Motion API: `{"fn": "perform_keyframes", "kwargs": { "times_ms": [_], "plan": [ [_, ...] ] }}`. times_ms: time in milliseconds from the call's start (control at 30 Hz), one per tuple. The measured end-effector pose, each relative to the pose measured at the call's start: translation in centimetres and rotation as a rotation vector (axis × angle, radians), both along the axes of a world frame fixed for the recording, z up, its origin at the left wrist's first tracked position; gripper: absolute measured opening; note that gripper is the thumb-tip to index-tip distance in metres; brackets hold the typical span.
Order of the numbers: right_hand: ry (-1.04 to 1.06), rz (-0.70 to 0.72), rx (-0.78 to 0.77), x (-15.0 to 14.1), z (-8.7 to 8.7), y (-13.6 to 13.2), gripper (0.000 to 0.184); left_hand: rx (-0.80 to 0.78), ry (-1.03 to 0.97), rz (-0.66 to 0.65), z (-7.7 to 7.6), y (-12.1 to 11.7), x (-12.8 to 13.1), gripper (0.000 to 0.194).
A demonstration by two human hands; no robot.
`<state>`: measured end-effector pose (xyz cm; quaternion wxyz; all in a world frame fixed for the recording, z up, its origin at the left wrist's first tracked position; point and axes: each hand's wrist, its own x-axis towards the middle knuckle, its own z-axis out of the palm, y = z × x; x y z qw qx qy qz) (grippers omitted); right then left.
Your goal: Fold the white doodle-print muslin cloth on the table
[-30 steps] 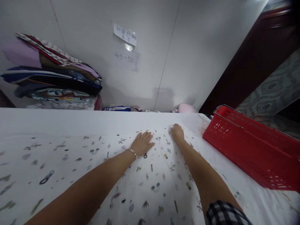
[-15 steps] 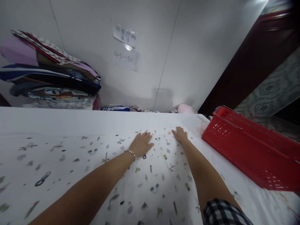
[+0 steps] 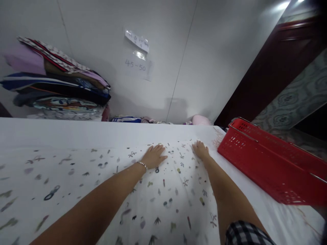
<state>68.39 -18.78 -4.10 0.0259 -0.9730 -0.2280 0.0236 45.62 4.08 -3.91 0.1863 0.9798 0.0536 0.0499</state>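
A white cloth (image 3: 102,183) printed with small plants and shapes lies spread over a white-covered table (image 3: 63,133). My left hand (image 3: 153,156), with a bracelet at the wrist, rests flat on the cloth near its far edge, fingers spread. Further right, my right hand (image 3: 201,150) presses down at the cloth's far right corner, its fingers stretched out. Neither hand grips anything. Faint creases run through the cloth between my arms.
A red plastic basket (image 3: 268,163) with metal handles stands on the table at the right. Folded fabrics (image 3: 61,81) are piled at the back left. Paper signs (image 3: 136,68) hang on the grey wall (image 3: 158,20). Behind the table's far edge sits a pink item (image 3: 201,119).
My right hand has slid a little to the right along the cloth's far edge. My left hand stays in about the same place. The view has shifted slightly.
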Motion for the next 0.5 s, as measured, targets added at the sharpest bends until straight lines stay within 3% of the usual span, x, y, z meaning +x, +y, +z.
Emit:
{"fn": "perform_keyframes", "kwargs": {
  "times_ms": [67,167,300,500],
  "plan": [
    [-0.005,0.032,-0.024,-1.9,-0.2,-1.8,0.053,-0.055,0.025,-0.007,1.1,-0.2,-1.3,0.063],
    [-0.013,0.037,-0.026,-4.8,-1.0,-5.8,0.059,-0.099,0.053,-0.089,2.0,-1.1,-5.2,0.068],
    [0.018,-0.037,-0.014,-7.0,-1.3,-10.1,0.061,-0.09,0.064,-0.188,1.7,-3.7,-12.6,0.062],
    [-0.012,-0.129,0.073,-10.0,0.3,-12.9,0.06,-0.102,0.062,-0.244,1.9,-8.3,-23.6,0.058]
  ]
}}
